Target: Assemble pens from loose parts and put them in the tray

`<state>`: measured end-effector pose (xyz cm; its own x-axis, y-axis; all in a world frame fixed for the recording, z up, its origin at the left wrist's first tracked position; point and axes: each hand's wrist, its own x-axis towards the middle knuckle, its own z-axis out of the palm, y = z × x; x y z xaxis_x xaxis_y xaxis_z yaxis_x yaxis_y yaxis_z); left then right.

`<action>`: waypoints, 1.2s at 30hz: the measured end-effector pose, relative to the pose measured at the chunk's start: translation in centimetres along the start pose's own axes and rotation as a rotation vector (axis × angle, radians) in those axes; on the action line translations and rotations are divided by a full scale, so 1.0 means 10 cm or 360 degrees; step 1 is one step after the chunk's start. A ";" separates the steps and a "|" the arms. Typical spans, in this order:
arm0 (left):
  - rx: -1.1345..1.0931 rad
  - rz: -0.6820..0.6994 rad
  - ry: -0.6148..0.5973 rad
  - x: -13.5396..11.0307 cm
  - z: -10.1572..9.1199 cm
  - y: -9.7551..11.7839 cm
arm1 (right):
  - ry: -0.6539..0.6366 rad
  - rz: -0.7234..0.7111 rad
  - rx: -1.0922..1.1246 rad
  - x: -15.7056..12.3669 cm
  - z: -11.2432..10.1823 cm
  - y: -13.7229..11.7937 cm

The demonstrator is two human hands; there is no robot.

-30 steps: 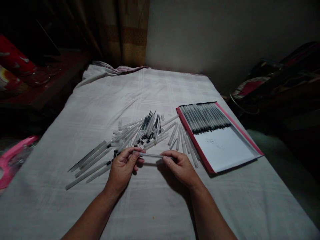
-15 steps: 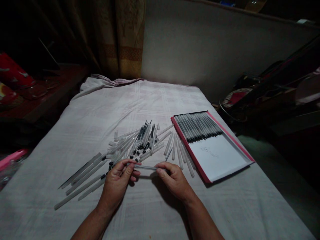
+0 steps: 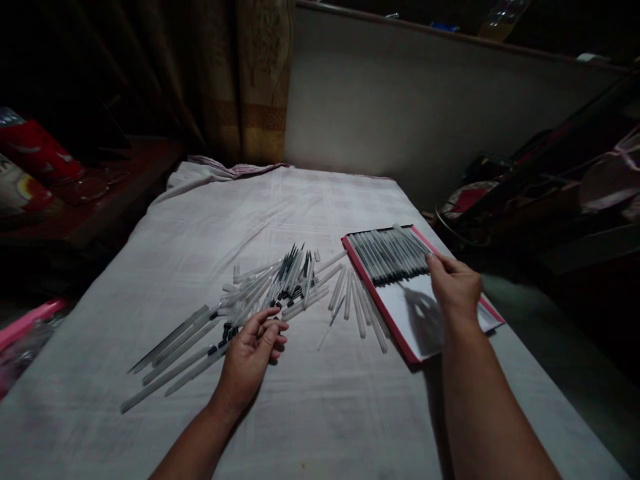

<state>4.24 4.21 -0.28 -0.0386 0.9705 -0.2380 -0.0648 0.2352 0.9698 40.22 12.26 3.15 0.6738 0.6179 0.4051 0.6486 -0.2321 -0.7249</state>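
My right hand (image 3: pixel 454 283) is over the shallow box (image 3: pixel 383 317), its fingers closed on a clear-barrelled pen (image 3: pixel 413 240) held above the row of pens. That row (image 3: pixel 383 257) fills the far part of the box, black ends facing me. At the near edge of the loose pile, my left hand (image 3: pixel 257 340) has loosely bent fingers with gaps between them and nothing visible in its grasp. Beside its fingertips lie small black caps (image 3: pixel 230 331). Clear pen barrels (image 3: pixel 253 293) and dark-tipped refills (image 3: pixel 290 263) make up the pile.
More clear barrels (image 3: pixel 357 303) are fanned out left of the box, with a thin refill (image 3: pixel 330 328) among them. Longer pieces (image 3: pixel 173 373) lie left of my left hand. A pale checked cloth (image 3: pixel 325 420) covers the surface. Eyeglasses (image 3: pixel 93 187) rest on a side table.
My right hand has moved from beside my left hand to over the box, carrying the pen. The left hand has let go of that pen and stays near the pile.
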 end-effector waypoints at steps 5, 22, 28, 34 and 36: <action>0.0041 0.0022 0.0002 0.02 -0.01 -0.05 | -0.0208 0.0143 -0.0459 0.25 0.28 0.16; -0.0008 -0.0017 0.0021 -0.01 0.01 0.01 | -0.0575 -0.0001 -0.0956 0.15 0.46 -0.01; -0.0022 0.0034 0.0022 -0.01 -0.01 0.02 | -0.0491 -0.0137 -0.0805 0.14 0.37 -0.07; -0.0034 0.0101 0.0056 -0.02 -0.02 0.03 | -0.0460 -0.0619 -0.0130 -0.20 0.26 -0.50; -0.0015 0.0103 0.0053 -0.04 -0.02 0.04 | -0.0675 -0.0631 0.0018 -0.49 0.27 -0.69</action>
<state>4.03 3.95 0.16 -0.0763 0.9813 -0.1765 -0.0704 0.1712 0.9827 31.45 12.86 4.62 0.1781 0.9036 0.3896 0.8171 0.0848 -0.5702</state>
